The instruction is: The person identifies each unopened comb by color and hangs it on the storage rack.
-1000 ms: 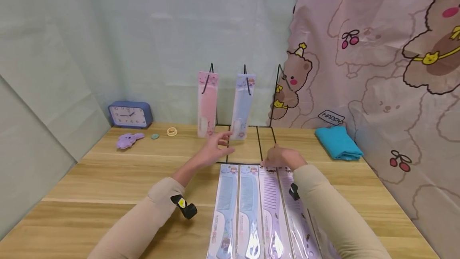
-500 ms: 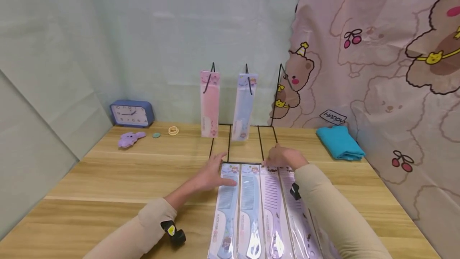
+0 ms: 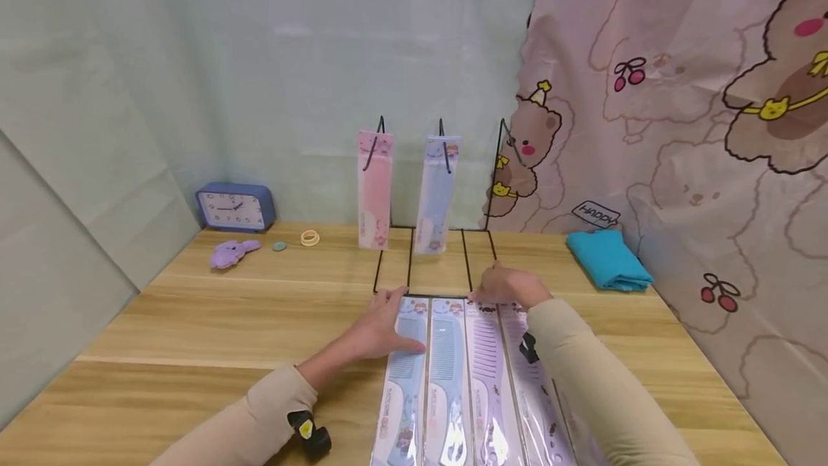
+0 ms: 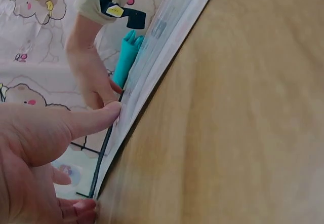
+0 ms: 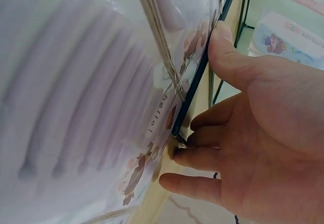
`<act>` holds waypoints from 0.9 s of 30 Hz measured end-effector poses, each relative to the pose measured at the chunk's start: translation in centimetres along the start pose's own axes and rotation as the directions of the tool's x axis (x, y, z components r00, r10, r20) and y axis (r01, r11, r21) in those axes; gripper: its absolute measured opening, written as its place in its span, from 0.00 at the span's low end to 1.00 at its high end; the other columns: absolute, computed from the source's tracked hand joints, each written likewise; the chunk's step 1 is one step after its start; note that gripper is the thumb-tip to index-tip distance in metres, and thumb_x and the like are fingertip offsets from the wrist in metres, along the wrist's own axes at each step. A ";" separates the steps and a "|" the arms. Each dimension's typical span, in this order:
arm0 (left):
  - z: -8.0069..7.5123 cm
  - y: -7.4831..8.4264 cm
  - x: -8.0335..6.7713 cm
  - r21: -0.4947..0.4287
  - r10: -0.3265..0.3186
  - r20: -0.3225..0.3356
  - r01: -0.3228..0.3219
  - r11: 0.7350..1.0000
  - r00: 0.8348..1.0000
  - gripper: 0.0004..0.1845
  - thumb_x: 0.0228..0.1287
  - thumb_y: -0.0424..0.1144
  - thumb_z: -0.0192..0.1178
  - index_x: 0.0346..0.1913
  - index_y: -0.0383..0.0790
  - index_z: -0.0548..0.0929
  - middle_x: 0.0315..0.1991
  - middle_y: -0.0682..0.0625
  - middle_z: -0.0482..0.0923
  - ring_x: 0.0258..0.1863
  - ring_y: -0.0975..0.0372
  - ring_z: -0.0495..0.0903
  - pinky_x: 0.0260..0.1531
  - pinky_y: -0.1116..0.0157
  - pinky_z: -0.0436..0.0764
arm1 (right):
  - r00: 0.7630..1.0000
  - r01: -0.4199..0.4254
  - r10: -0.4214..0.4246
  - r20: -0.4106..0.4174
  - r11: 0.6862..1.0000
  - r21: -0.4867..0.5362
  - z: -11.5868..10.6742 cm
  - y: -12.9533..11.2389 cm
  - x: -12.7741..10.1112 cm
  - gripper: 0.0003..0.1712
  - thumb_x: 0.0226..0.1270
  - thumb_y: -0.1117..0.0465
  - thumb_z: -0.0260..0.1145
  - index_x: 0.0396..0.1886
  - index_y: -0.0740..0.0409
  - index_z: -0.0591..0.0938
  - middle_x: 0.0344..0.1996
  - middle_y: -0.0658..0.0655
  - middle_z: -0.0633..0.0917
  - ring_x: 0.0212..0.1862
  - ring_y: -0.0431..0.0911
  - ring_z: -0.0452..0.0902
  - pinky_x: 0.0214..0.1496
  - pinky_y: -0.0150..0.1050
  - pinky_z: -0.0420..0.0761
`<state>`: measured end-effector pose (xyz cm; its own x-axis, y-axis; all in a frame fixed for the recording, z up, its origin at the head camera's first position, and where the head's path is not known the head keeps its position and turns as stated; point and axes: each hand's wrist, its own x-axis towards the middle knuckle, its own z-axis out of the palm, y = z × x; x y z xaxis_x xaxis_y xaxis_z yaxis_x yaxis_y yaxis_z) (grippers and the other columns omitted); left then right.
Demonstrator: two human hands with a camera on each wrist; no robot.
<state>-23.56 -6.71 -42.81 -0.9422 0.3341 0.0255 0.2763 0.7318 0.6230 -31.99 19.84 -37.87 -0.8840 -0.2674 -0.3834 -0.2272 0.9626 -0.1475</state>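
- Your left hand (image 3: pixel 378 328) has come down from beside the hanging blue pack (image 3: pixel 437 189) to the leftmost blue comb pack (image 3: pixel 404 374), lying on the table (image 3: pixel 259 322) before the rack (image 3: pixel 436 296); work now seems centred there.
- Thumb and fingers stand well apart, gripping nothing; whether they touch the pack is hard to tell.
- Your right hand (image 3: pixel 511 286), loosely spread, touches the rack's front bar (image 5: pixel 192 89) near the purple comb packs (image 3: pixel 486 351).

Comb packs (image 3: pixel 446 372) before you: clear glossy plastic, streaked with glare. Rack (image 3: pixel 410 265): thin black wire, looks metal. Your tabletop (image 3: pixel 226 322): smooth, wood-grained. Teal cloth (image 3: pixel 608 259): matt, creased. Your sleeves (image 3: pixel 252 416): matt fabric, lightly wrinkled.
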 end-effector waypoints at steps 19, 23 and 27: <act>0.1 1.3 -0.2 0.077 -0.019 -0.008 0.020 0.997 1.000 0.61 0.44 0.52 0.80 0.78 0.37 0.56 0.70 0.33 0.60 0.63 0.44 0.68 0.57 0.46 0.76 | 1.000 -0.002 0.002 0.001 1.000 -0.022 0.0 0.1 0.2 0.37 0.77 0.41 0.55 0.64 0.70 0.77 0.74 0.77 0.53 0.74 0.67 0.53 0.73 0.62 0.56; -0.2 1.2 -0.3 0.055 -0.046 -0.004 0.046 0.997 0.999 0.58 0.45 0.51 0.80 0.77 0.38 0.58 0.71 0.31 0.58 0.61 0.43 0.71 0.54 0.45 0.78 | 1.000 -0.006 0.006 0.000 1.000 -0.019 0.1 0.1 0.3 0.38 0.76 0.40 0.55 0.65 0.70 0.75 0.74 0.77 0.53 0.75 0.67 0.51 0.73 0.63 0.56; -0.7 0.5 -0.3 0.015 -0.045 0.033 0.045 0.999 0.998 0.52 0.44 0.53 0.81 0.72 0.40 0.67 0.63 0.32 0.65 0.52 0.47 0.75 0.49 0.49 0.79 | 1.000 -0.009 0.009 0.002 1.000 -0.006 0.1 0.2 0.3 0.38 0.76 0.40 0.56 0.66 0.70 0.75 0.75 0.76 0.53 0.75 0.67 0.51 0.73 0.62 0.56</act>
<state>-23.30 -6.87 -42.02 -0.9469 0.3202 -0.0288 0.2366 0.7548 0.6118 -32.20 19.94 -38.11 -0.8853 -0.2589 -0.3862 -0.2218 0.9652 -0.1386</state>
